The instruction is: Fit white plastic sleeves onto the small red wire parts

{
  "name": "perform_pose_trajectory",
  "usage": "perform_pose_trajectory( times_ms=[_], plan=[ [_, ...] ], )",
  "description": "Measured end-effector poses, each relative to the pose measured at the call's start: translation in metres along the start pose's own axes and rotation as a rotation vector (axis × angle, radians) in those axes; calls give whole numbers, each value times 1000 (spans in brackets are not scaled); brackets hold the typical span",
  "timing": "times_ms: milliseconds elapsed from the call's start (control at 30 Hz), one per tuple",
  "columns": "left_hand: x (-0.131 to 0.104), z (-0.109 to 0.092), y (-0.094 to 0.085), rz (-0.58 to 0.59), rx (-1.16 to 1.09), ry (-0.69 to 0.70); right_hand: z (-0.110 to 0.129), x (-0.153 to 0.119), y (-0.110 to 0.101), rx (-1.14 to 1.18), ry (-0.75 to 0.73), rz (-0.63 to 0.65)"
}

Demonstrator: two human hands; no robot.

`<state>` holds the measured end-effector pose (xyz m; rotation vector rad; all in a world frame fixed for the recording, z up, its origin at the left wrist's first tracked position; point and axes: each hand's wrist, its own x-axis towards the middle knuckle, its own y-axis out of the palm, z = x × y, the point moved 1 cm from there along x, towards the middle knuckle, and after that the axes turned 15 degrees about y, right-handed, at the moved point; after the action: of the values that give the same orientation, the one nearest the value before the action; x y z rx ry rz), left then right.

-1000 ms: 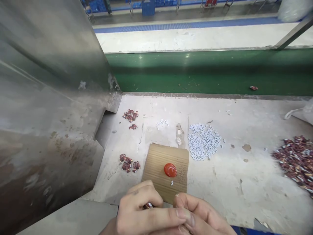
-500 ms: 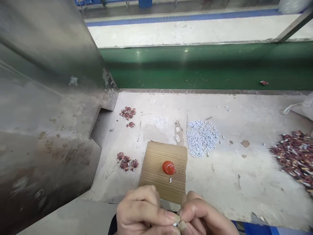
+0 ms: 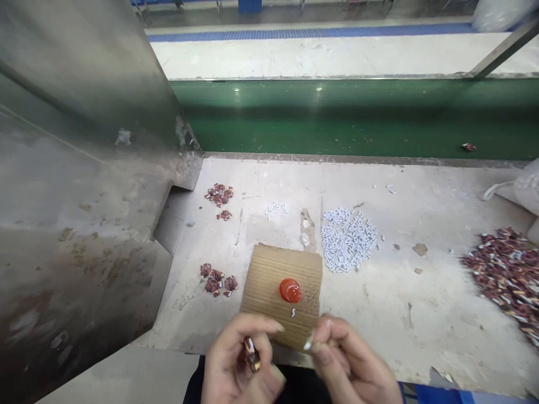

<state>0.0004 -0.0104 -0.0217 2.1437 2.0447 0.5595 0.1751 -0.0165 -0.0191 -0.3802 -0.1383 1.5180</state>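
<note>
My left hand curls its fingers round a small dark-red piece with white and yellowish parts. To its right, my right hand pinches a tiny white piece between thumb and forefinger. The hands are apart, over the near edge of a cardboard square. On that cardboard sits a glossy red-orange blob, with one small white S-shaped piece just below it. A pile of similar white pieces lies right of the cardboard.
Small groups of dark-red pieces lie at the left, and a large heap of them at the right. A metal housing walls off the left. Behind the worktable runs a green belt with one dark-red piece on it.
My hands were together at the fingertips and have drawn apart. The dark-red piece now shows inside my left hand, and the white piece shows at my right fingertips.
</note>
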Motion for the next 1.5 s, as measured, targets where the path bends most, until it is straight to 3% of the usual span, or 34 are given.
perform_pose_trajectory(
  times_ms=[133,300,400,533,767,1100,1200,1267,1333,1500],
  plan=[
    [-2,-11,-32,-101,226,-256,-15,36,-36,-440,-237,-11],
    [-3,-16,-53,-111,389,-430,-20,48,-45,-657,-350,23],
    [0,-16,-53,-148,435,-362,-18,47,-42,-723,-360,36],
    [4,-16,-55,-69,450,-227,-18,49,-41,-773,-356,36],
    [-3,-13,-62,-127,446,-280,-21,47,-43,-801,-432,5],
    [5,-17,-50,-160,292,-211,-17,47,-42,-845,-495,-13],
    [5,-21,-46,-230,268,-272,-17,47,-44,-859,-493,-21],
    [5,-24,-44,-256,259,-313,-14,45,-47,-839,-472,-21],
    [8,-28,-40,-207,240,-297,-5,40,-48,-728,-393,1],
    [23,-37,-18,-43,117,-158,30,16,-35,-106,-3,114]
  ],
)
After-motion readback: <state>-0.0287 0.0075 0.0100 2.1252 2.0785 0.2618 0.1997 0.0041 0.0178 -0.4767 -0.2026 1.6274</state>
